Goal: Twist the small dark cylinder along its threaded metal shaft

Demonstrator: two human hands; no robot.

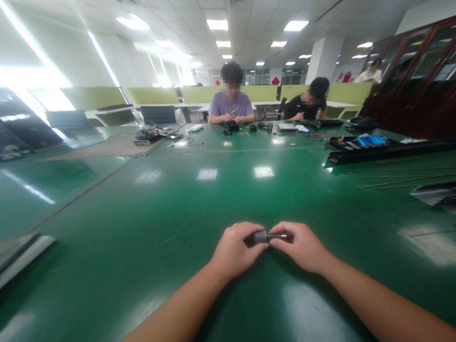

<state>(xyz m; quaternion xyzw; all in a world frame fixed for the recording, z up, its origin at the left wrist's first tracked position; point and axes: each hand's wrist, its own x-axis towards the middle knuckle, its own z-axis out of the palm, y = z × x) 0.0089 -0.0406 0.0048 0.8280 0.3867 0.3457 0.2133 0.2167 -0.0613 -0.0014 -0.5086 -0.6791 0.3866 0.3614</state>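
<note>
Just above the green table, a small grey metal cylinder (260,237) with a thin, dark ridged shaft (276,235) is held roughly level between my two hands. My left hand (237,247) is closed around the cylinder, thumb and fingers on either side of it. At the other end, my right hand (301,244) pinches the shaft, whose tip lies partly inside the curled fingers. Whether cylinder and shaft are one piece or two joined parts, I cannot tell. The fingertips of both hands almost meet where the shaft leaves the cylinder.
Across the green table (171,199) sit two people, with small parts and tools before them. A long black metal channel (384,151) and several thin rods (406,177) lie at right. A flat panel (21,256) lies at the left edge; a mat (103,146) is farther back.
</note>
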